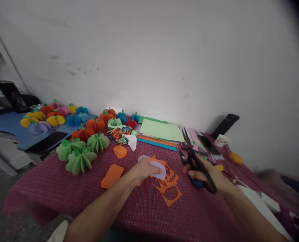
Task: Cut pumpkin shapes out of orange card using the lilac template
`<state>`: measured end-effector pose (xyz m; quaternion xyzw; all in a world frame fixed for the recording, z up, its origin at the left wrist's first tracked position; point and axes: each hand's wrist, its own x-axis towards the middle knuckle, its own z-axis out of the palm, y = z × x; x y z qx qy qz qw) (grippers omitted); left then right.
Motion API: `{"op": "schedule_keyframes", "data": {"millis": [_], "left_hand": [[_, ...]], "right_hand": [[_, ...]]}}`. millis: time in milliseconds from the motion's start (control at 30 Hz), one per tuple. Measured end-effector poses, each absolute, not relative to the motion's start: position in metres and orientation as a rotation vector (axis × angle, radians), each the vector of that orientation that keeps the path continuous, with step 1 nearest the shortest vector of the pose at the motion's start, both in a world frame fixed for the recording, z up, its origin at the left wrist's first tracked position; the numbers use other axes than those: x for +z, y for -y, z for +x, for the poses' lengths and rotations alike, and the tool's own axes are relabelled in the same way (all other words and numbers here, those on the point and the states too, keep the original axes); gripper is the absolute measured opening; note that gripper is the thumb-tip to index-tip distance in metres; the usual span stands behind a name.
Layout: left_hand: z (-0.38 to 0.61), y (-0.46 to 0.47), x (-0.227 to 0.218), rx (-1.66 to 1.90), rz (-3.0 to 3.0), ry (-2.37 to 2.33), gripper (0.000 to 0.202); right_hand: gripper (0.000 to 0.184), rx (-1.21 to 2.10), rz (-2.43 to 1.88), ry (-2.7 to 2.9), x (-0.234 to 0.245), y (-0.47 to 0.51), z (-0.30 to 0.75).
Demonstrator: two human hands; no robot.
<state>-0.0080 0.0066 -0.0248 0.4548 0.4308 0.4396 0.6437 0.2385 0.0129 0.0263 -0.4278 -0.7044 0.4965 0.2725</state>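
Note:
My left hand (145, 169) is closed at the fingertips on a lilac paper circle (157, 164), low over the table. Another lilac piece (142, 158) shows just behind that hand; whether the two are joined I cannot tell. Beside and under the circle lie orange paper scraps (171, 181), some with round holes cut out. My right hand (204, 173) grips black scissors (193, 158), blades pointing up and away. To the left of my left hand are a stack of orange paper rectangles (112, 175) and a few orange rounded pieces (120, 152).
Green paper pumpkins (80, 159) and several coloured ones stand at the left. Coloured paper sheets (161, 130) lie at the back, by a heap of scraps (120, 134). A paper cup (221, 140) and a phone (208, 144) are at right. The wall (164, 67) rises behind.

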Motion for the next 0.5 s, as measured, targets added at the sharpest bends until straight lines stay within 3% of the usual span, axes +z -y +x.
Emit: {"op": "schedule_keyframes", "data": {"millis": [167,500], "left_hand": [[-0.009,-0.006,-0.022,0.962,1.144,-0.974,0.014],[-0.007,-0.005,-0.026,0.963,1.2,-1.019,0.012]], "right_hand": [[0.047,1.292,-1.004,1.866,0.026,-0.006,0.176],[0.041,1.251,-0.988,1.94,0.011,-0.02,0.152]]}}
